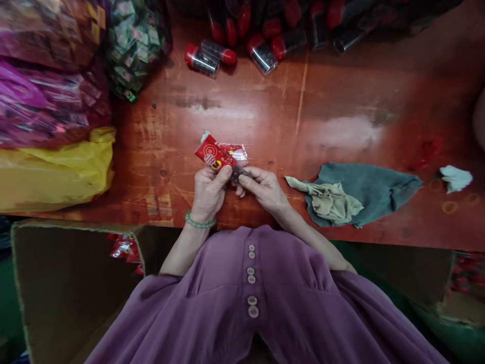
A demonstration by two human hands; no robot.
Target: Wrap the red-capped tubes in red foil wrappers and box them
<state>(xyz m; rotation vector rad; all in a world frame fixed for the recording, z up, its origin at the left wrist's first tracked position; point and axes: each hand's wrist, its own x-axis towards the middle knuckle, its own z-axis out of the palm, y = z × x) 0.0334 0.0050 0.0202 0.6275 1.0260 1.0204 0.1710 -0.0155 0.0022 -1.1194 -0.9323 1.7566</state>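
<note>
Both hands meet over the table near its front edge. My left hand (210,187), a green bead bracelet at its wrist, is closed on a red printed packet (213,153), its thumb pressed on the lower part. At the packet's lower right end is a dark part with small round balls (235,174), which my right hand (264,188) pinches between thumb and fingers. Whether this part is a separate container inside the packet, I cannot tell. Just behind lie several flat red-and-clear packets (238,151), partly hidden by the held one.
Clear containers with red caps (262,53) lie along the back. Filled bags, including a yellow bag (56,172), stand at left. On the right are a grey-green cloth (373,189), a beige cloth (333,201) and white tissue (455,178). A cardboard box (71,283) stands below the edge.
</note>
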